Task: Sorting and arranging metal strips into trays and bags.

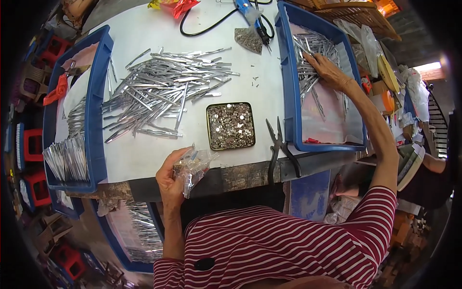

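right hand is down in the blue rectangular plastic bin on the right of the white tabletop, fingertips at the slim silver metal strips there; strips lie under and around the fingers, mostly toward the bin's far end, a few nearer the middle. fingers look slightly bent, can't tell if they're pinching a strip. left hand is clamped on a crumpled clear plastic bag, thumb and fingers around it, just above the near table edge; contents too unclear to call. strips: long, narrow, shiny, jumbled at mixed angles. bag: glossy, creased, loose corners sticking up and out to the right. a big loose pile of similar silver strips sits left of center, spread directly on the tabletop. square dark-rimmed tin full of small shiny metal bits is between the hands, nearer the left one. black-handled pliers lie between tin and right bin, jaws pointing away from the person. few tiny loose screws sit beyond the tin.
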`<state>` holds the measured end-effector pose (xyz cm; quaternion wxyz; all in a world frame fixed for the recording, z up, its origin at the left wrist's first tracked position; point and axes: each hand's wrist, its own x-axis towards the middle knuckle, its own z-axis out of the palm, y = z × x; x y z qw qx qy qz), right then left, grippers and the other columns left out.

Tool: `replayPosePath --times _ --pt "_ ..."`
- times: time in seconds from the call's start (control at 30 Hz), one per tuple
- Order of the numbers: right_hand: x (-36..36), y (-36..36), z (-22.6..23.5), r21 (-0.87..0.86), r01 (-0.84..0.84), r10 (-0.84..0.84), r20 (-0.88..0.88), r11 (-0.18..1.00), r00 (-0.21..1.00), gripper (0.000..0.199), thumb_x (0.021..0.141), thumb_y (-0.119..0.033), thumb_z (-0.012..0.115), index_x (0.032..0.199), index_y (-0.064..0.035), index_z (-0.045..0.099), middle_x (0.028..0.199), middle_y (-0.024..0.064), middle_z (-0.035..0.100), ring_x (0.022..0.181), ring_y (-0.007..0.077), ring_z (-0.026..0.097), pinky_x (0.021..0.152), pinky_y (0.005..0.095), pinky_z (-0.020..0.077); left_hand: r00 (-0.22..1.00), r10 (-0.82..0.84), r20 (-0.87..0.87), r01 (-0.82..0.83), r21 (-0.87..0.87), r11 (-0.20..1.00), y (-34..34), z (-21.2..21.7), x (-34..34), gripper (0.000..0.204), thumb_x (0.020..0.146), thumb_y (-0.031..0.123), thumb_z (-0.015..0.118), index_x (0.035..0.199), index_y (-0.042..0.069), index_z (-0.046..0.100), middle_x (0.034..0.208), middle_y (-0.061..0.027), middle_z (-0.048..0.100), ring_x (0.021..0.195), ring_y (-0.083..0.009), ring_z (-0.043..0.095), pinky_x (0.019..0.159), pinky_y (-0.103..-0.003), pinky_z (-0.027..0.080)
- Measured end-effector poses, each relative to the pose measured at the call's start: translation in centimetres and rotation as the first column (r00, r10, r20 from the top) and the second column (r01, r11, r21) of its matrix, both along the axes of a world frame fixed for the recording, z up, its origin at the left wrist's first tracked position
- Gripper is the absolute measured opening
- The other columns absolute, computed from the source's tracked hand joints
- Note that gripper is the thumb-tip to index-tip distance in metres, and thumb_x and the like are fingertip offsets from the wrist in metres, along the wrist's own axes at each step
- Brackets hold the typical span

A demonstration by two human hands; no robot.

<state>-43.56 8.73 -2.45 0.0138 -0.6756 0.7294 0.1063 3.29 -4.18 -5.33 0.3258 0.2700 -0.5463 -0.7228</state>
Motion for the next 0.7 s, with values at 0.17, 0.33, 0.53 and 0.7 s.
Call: replayPosePath --times 0.17,0.33,0.53,0.7 --pt "-0.5 -0.6 -0.1 -0.047 -0.043 0.042 -0.023 0.998 0.999 0.082 0.056 0.015 0.051 0.129 -0.0084 0.020 0.103 0.0171 0.042 0.091 0.0328 0.044 0.083 0.0375 0.0357 1.000 -0.027 -0.010 0.027 0.017 0.999 -0.1 -0.1 0.3 0.030 0.074 0.003 0.051 0.102 -0.005 0.051 0.094 -0.0082 0.054 0.084 -0.0135 0.052 0.076 -0.024 0.041" --pt "-0.7 -1.0 0.4 -0.075 -0.029 0.031 0.016 0.997 0.999 0.077 0.059 0.012 0.049 0.128 -0.0084 0.024 0.092 0.0145 0.045 0.083 0.0302 0.045 0.077 0.0363 0.0366 0.997 -0.065 -0.031 0.068 0.089 0.994 -0.2 -0.2 0.5 0.031 0.075 0.008 0.054 0.103 -0.005 0.050 0.094 -0.0081 0.053 0.085 -0.0135 0.051 0.075 -0.024 0.041" --pt "-0.4 -0.9 -0.3 -0.161 -0.067 0.034 -0.197 0.985 0.980 0.066 0.064 0.004 0.052 0.124 -0.0114 0.031 0.081 0.0107 0.046 0.076 0.0264 0.048 0.067 0.0348 0.0399 0.997 -0.073 -0.007 0.073 0.020 0.997 -0.3 -0.3 0.5 0.031 0.076 0.007 0.053 0.104 -0.005 0.049 0.095 -0.0080 0.053 0.085 -0.0132 0.051 0.076 -0.023 0.041" --pt "1.3 -0.4 0.1 -0.156 -0.044 0.004 -0.247 0.987 0.969 0.065 0.064 0.002 0.053 0.124 -0.0107 0.031 0.080 0.0101 0.047 0.077 0.0251 0.049 0.068 0.0343 0.0409 0.997 -0.074 -0.025 0.077 0.119 0.990 -0.2 -0.1 0.5 0.031 0.074 0.001 0.050 0.105 -0.005 0.049 0.097 -0.0080 0.053 0.087 -0.0123 0.050 0.078 -0.023 0.039"
